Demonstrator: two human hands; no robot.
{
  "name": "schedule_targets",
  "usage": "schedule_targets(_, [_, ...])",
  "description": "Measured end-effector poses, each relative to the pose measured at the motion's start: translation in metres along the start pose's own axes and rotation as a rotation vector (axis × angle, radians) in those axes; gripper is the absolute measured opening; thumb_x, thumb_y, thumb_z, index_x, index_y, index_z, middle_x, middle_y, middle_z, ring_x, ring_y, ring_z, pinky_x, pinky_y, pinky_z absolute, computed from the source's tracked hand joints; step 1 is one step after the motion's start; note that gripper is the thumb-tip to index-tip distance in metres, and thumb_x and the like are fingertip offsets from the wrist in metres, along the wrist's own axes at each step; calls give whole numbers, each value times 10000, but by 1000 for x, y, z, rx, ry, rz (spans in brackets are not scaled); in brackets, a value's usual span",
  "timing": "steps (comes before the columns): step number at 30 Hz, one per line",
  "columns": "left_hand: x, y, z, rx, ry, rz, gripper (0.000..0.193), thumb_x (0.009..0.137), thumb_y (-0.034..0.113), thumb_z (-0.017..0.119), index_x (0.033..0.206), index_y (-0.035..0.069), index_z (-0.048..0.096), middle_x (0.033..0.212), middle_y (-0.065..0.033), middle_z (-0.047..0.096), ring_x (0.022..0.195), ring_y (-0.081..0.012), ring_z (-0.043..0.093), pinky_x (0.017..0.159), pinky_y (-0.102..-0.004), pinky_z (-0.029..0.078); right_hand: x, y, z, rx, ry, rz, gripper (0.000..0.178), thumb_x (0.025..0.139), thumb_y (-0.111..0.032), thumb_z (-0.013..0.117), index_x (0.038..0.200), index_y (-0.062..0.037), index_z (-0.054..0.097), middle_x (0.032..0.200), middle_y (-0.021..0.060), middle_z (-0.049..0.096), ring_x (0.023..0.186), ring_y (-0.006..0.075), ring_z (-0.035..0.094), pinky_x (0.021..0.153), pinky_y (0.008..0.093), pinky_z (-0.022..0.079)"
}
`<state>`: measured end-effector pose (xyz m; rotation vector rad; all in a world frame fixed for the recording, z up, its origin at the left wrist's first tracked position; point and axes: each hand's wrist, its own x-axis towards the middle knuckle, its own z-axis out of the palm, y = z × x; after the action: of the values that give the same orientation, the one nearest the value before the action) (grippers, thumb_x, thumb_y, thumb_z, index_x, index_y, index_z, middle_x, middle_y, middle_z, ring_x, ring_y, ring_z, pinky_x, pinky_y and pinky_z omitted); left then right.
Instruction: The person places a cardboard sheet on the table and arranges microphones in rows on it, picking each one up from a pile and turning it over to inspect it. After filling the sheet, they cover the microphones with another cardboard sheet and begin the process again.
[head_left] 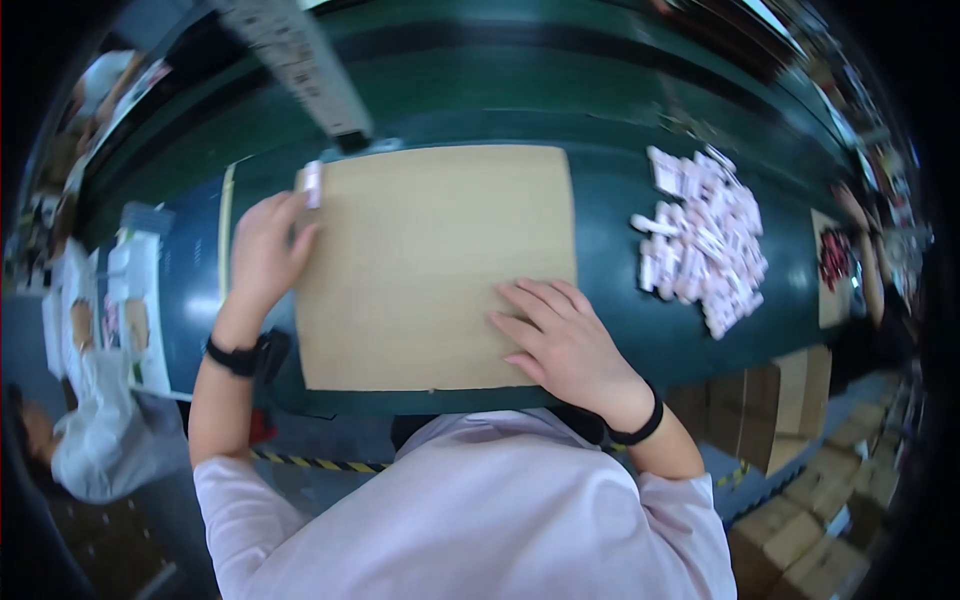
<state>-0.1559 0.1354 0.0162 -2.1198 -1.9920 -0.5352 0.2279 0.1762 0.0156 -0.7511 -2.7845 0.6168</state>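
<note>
A flat sheet of brown cardboard [430, 260] lies on the dark green table in front of me. At its far left corner my left hand [266, 248] has its fingers curled at the lower end of a small pale pink tube [313, 185], which it appears to grip; part of the grasp is hidden. My right hand [560, 335] rests palm down on the near right part of the cardboard, fingers spread, holding nothing. Right of the cardboard sits a loose heap of similar pale pink tubes [708, 240].
A pale printed bar [305, 75] reaches in over the table's far side. Beside the table's right end are open cardboard boxes [800, 400]. A person in white [110, 430] is at the left, and another person's arm [868, 250] reaches toward small red items [836, 258] at right.
</note>
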Motion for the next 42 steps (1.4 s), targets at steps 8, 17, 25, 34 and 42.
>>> schedule_targets(8, [-37,65,-51,-324,24,-133,296,812,-17,664,1106,5,641,1142,-158,657,1086,-315,616,961,-378,461,-39,57,-34,-141,412,310,291,751,-108,752,1010,-42,637,997,129,611,932,344,584,811,437,465])
schedule_targets(17, [-46,116,-39,-584,148,-312,244,825,-48,630,1064,-9,658,1129,-154,667,1089,-276,620,974,-357,453,-49,104,-49,-472,391,633,282,688,-179,823,848,-18,656,870,140,599,844,323,590,730,430,473])
schedule_targets(25, [-17,150,-32,-697,169,-248,204,824,-33,656,1026,-6,673,1097,-146,680,1059,-267,637,944,-346,472,-37,115,-39,-553,397,566,319,665,-234,839,795,-7,656,827,129,609,819,320,596,712,427,481])
schedule_targets(34, [10,165,-23,-806,116,-179,192,821,-21,672,1012,-6,673,1069,-137,683,1028,-251,646,906,-327,490,-45,117,-41,336,575,583,225,811,-140,760,914,-8,611,773,19,563,743,130,561,659,292,465])
schedule_targets(42, [27,190,-19,-867,36,-75,167,817,-5,684,984,-2,670,1039,-140,680,992,-251,648,872,-325,498,-41,80,-46,1031,562,379,313,843,-5,668,1129,-13,542,996,29,592,952,107,573,833,266,467])
